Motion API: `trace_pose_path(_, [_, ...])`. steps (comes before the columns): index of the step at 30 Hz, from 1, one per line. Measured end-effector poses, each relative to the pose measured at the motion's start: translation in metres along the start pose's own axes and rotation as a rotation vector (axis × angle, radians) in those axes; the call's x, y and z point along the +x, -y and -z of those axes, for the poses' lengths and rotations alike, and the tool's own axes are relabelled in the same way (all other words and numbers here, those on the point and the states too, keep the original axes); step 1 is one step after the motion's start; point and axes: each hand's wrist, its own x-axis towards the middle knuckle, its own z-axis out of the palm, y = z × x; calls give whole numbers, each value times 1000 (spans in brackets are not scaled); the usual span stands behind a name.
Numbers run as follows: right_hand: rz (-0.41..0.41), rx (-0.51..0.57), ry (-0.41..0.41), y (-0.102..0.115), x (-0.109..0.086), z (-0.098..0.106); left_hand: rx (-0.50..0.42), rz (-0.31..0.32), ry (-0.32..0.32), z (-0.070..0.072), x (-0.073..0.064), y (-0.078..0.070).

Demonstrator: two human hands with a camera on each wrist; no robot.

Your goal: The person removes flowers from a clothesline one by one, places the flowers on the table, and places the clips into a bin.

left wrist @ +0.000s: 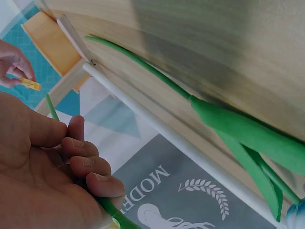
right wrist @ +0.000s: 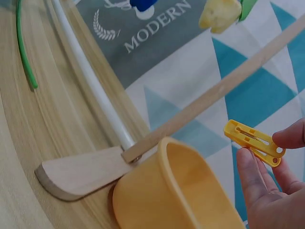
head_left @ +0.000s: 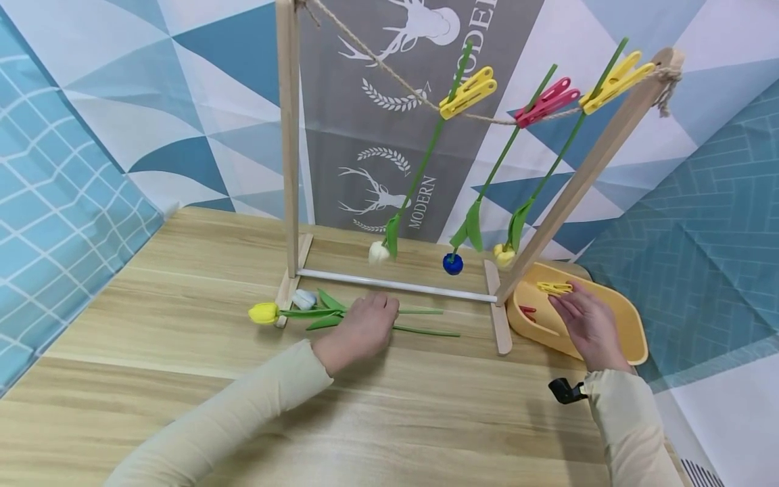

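My left hand (head_left: 365, 325) curls its fingers round the green stem of a yellow tulip (head_left: 264, 312), low over the table. A pale blue tulip (head_left: 304, 299) lies beside it, its leaves and stem (left wrist: 238, 124) on the wood. Over the orange bin (head_left: 633, 331), my right hand (head_left: 587, 321) pinches a yellow clothespin (right wrist: 255, 140) between thumb and fingers. A red clothespin (head_left: 527, 311) lies inside the bin. From the rope hang a white tulip (head_left: 379, 253), a blue tulip (head_left: 453, 263) and another yellow tulip (head_left: 504, 255), heads down, each clipped by its stem.
A wooden frame with a left post (head_left: 290, 135), a right post (head_left: 584, 179) and a white bottom bar (head_left: 395, 284) stands on the table (head_left: 426, 419). The rope (head_left: 377, 61) sags between the posts, with yellow and red clothespins (head_left: 548, 103) on it. Patterned cloth hangs behind.
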Motion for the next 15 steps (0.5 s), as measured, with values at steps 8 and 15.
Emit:
trace_pose_path(8, [-57, 13, -73, 0, 6, 11, -27, 18, 39, -6, -3, -1])
trace_pose_path(15, [-93, -18, -114, 0, 12, 14, -17, 14, 78, -10, -4, 0])
